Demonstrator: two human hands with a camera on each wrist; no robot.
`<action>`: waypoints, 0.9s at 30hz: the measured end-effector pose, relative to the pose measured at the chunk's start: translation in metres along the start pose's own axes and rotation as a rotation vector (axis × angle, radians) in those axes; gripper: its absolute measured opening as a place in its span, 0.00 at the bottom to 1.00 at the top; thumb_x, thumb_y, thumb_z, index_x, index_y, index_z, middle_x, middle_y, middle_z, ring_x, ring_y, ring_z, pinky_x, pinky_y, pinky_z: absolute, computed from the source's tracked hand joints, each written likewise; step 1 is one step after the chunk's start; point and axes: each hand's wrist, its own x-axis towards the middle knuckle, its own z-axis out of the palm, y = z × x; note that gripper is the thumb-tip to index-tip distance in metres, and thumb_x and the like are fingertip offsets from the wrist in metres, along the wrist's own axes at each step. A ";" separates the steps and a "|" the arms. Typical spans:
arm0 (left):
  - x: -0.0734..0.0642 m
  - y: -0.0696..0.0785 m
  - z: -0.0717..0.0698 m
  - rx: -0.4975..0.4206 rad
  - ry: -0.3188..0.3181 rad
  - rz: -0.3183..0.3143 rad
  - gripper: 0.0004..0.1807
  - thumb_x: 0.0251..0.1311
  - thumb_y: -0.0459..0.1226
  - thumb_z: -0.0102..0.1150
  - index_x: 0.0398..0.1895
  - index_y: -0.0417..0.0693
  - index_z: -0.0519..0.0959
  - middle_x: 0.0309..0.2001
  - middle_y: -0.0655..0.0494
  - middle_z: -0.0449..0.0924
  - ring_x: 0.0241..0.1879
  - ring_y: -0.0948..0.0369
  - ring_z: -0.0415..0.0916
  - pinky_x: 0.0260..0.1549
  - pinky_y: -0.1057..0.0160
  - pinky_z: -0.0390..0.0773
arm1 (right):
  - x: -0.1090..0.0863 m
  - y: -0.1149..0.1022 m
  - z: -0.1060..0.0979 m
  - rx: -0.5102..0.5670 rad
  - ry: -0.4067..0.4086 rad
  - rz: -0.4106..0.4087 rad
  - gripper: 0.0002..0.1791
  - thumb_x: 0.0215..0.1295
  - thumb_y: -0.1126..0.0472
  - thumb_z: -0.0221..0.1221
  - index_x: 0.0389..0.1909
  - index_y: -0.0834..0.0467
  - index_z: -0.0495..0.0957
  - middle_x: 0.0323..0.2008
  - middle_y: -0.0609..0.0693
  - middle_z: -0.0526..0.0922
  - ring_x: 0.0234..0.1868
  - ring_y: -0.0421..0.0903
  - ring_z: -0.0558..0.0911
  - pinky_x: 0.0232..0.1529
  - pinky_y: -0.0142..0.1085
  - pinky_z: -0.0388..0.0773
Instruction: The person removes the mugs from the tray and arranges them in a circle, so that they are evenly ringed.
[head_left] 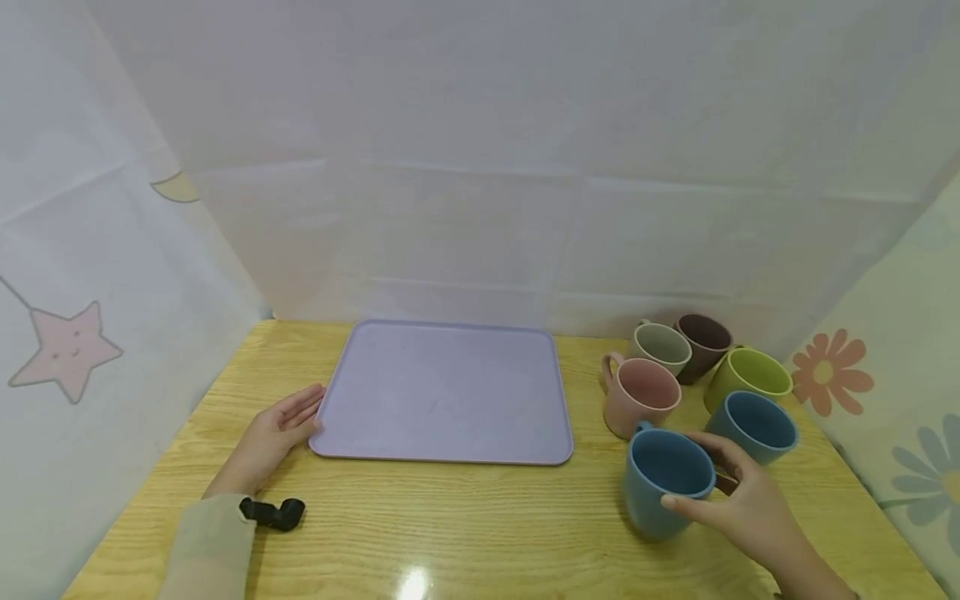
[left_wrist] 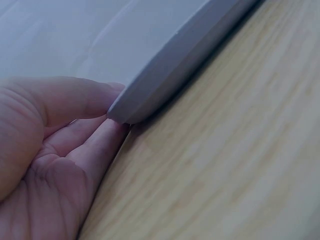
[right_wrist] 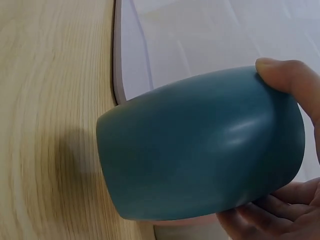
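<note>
My left hand (head_left: 273,433) pinches the near left corner of a lavender tray (head_left: 442,392), thumb over the rim and fingers beneath it, as the left wrist view shows. On its bare surface the tray holds nothing. My right hand (head_left: 738,500) grips a blue mug (head_left: 651,500) from its right side, with the thumb on the near side and the fingers behind. The right wrist view shows the mug's base (right_wrist: 110,170) raised a little over the wood, with a shadow under it. Its handle points away from me, toward the pink mug (head_left: 630,408).
Behind the held mug stand a grey-green mug (head_left: 662,348), a dark brown mug (head_left: 701,346), a lime green mug (head_left: 742,379) and a second blue mug (head_left: 757,429). White cloth (head_left: 465,167) walls the wooden table (head_left: 420,517) at the back and both sides.
</note>
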 end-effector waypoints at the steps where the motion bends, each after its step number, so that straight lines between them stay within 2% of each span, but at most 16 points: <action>1: 0.000 0.000 0.000 0.000 0.001 -0.001 0.36 0.65 0.37 0.56 0.72 0.40 0.52 0.70 0.40 0.53 0.68 0.56 0.55 0.52 0.78 0.69 | 0.000 0.002 -0.002 -0.002 -0.001 0.011 0.44 0.46 0.46 0.72 0.64 0.54 0.64 0.57 0.55 0.71 0.55 0.51 0.73 0.52 0.55 0.75; 4: 0.000 -0.001 0.000 -0.006 0.002 0.000 0.37 0.64 0.37 0.56 0.72 0.40 0.52 0.70 0.39 0.54 0.68 0.57 0.56 0.53 0.77 0.69 | 0.001 0.008 -0.007 0.008 -0.014 0.055 0.46 0.48 0.45 0.71 0.65 0.56 0.62 0.60 0.58 0.68 0.57 0.59 0.70 0.52 0.58 0.74; 10: 0.001 -0.003 0.000 -0.002 0.001 0.000 0.37 0.64 0.38 0.57 0.72 0.41 0.52 0.70 0.40 0.54 0.67 0.58 0.56 0.52 0.78 0.69 | 0.003 0.019 -0.014 0.008 -0.035 0.118 0.47 0.50 0.44 0.69 0.67 0.58 0.58 0.63 0.61 0.64 0.61 0.61 0.66 0.53 0.61 0.71; 17: 0.001 -0.003 -0.001 -0.007 -0.001 -0.002 0.37 0.64 0.37 0.56 0.72 0.40 0.52 0.70 0.40 0.53 0.68 0.59 0.56 0.53 0.78 0.68 | 0.006 0.026 -0.015 -0.017 -0.018 0.186 0.51 0.49 0.40 0.68 0.69 0.58 0.56 0.65 0.65 0.59 0.60 0.67 0.66 0.48 0.55 0.77; 21: 0.001 -0.002 -0.001 -0.002 0.001 -0.005 0.37 0.64 0.37 0.56 0.72 0.39 0.52 0.70 0.40 0.54 0.68 0.58 0.56 0.52 0.78 0.69 | 0.008 0.028 -0.013 0.003 0.025 0.237 0.55 0.47 0.38 0.68 0.71 0.59 0.52 0.66 0.67 0.57 0.60 0.68 0.66 0.46 0.51 0.79; 27: 0.001 -0.002 0.000 -0.001 0.007 -0.006 0.37 0.64 0.37 0.57 0.72 0.39 0.52 0.70 0.41 0.54 0.68 0.57 0.55 0.53 0.78 0.68 | 0.009 0.031 -0.008 0.030 0.103 0.258 0.58 0.46 0.40 0.70 0.72 0.60 0.50 0.66 0.68 0.58 0.61 0.67 0.65 0.43 0.44 0.81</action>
